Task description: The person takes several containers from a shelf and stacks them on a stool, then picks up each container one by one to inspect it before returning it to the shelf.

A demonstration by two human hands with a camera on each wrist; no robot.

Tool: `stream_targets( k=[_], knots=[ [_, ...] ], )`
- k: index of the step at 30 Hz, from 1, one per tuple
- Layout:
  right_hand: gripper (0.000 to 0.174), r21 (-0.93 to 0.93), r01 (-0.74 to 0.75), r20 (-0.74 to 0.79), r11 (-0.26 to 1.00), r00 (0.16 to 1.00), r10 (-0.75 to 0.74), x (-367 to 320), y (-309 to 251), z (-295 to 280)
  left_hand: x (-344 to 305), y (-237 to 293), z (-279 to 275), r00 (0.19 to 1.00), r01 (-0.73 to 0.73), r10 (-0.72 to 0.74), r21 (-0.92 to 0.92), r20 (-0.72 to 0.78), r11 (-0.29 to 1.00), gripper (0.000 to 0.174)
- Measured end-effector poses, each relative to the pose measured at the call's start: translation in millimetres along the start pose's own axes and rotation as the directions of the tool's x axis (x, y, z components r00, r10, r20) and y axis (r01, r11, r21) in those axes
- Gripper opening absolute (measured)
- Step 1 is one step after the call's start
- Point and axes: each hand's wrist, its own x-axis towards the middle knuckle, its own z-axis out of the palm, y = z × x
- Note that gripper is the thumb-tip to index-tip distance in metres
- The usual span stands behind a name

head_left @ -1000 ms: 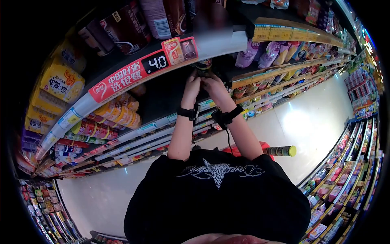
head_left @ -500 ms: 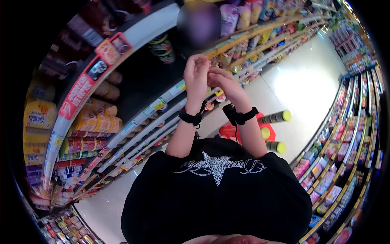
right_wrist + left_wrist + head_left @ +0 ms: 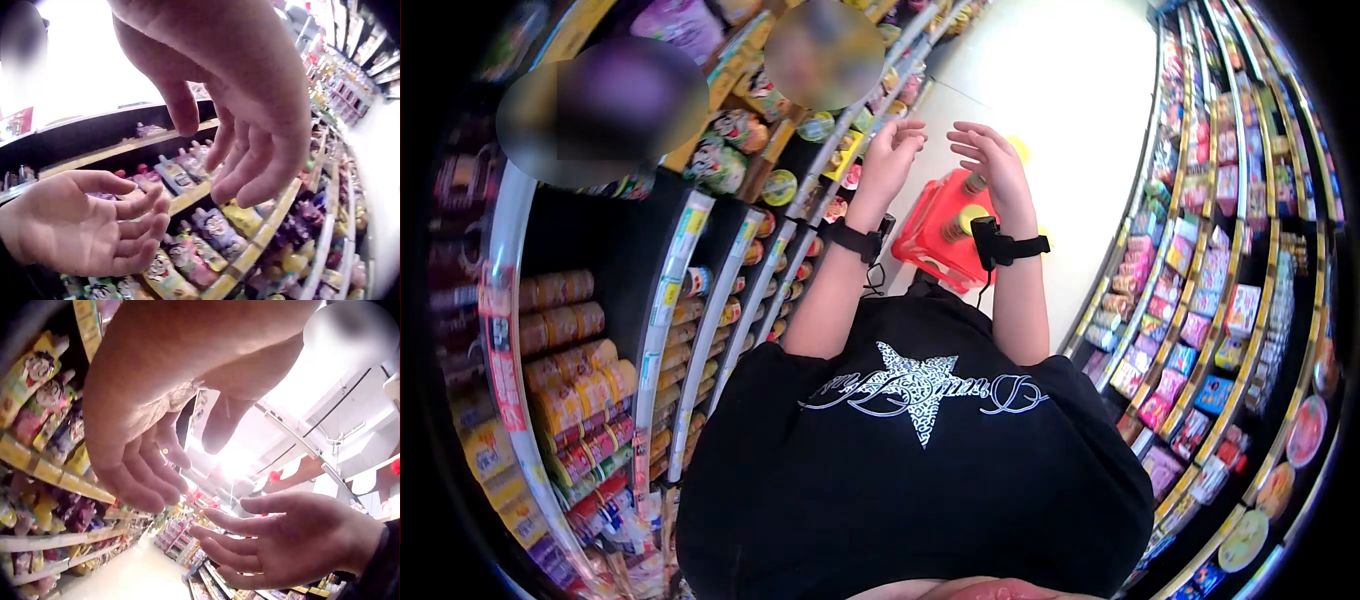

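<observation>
Both hands are raised in front of the chest, apart, palms roughly facing each other. In the head view the left hand point(image 3: 890, 165) has loosely bent fingers and nothing in it; the right hand point(image 3: 997, 175) is likewise empty, its fingers spread. Below and between them is a red basket point(image 3: 940, 215) holding containers with yellow-green lids point(image 3: 973, 214). The left wrist view shows the left hand point(image 3: 156, 406) above the right hand point(image 3: 294, 540), a gap between them. Relaxed fingers of the right hand point(image 3: 244, 119) hang near the left hand point(image 3: 84, 225) in the right wrist view.
Shelves of packaged goods point(image 3: 580, 400) run along the left, their price-label edges point(image 3: 675, 265) close to the left arm. More stocked shelves point(image 3: 1200, 330) line the right side. A pale floor point(image 3: 1060, 90) lies between them.
The view has turned toward the aisle and basket. Both hands have left the shelf, where they were close together at a dark can a second ago, and have moved apart.
</observation>
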Motion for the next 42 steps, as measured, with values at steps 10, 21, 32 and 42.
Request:
stream_targets(
  k=[10,21,32,42],
  knots=[
    [0.034,-0.027,-0.163,-0.466,0.986,0.875,0.132,-30.7,69.1,-134.7,14.4,-117.5,111.4,0.895,0.273,-0.314,0.169,0.316,0.947,0.034],
    [0.037,-0.152,-0.59,-0.482,0.793,0.744,0.462,-68.4,132.2,-196.4,-13.6,-155.2,182.0,0.612,0.478,-0.673,0.485,0.414,0.733,0.03],
    [0.037,-0.43,-0.46,-0.299,0.777,0.885,0.358,-41.2,114.6,-191.8,-4.0,-132.1,160.5,0.684,0.446,-0.542,0.309,0.487,0.84,0.034],
    [0.046,-0.735,0.043,-0.001,0.676,0.998,-0.065,-21.1,7.3,-81.0,4.5,-21.3,75.2,0.949,-0.098,-0.095,0.565,0.302,0.819,0.038]
  ],
)
